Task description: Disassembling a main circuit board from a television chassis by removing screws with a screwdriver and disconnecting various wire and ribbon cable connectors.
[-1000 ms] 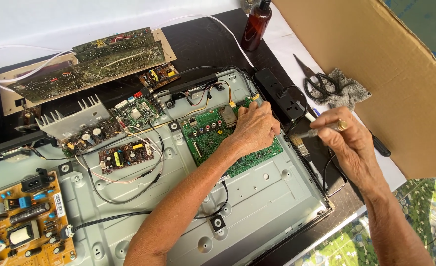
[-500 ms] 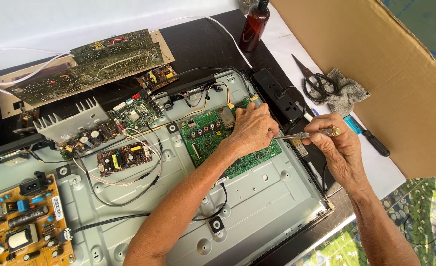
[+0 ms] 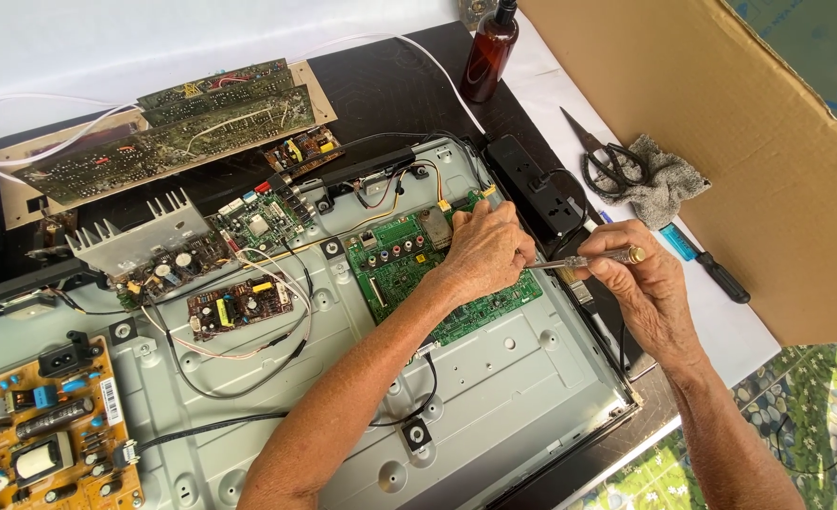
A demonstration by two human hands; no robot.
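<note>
Green circuit board point(image 3: 409, 274): centre of frame, mounted on grey metal chassis point(image 3: 494, 397). Left hand point(image 3: 483, 250): rests on board's upper right corner, fingers curled together. Right hand point(image 3: 640, 288): right of centre, fingertips pinching a slim screwdriver point(image 3: 584, 260), tip pointing left toward the left hand. Scissors point(image 3: 607, 161) on grey cloth point(image 3: 669, 179): upper right.

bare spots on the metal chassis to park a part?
Free: the metal chassis between the green board and its lower right corner, below the left hand. Crowded: left half, wires around the small brown board, orange board.
</note>
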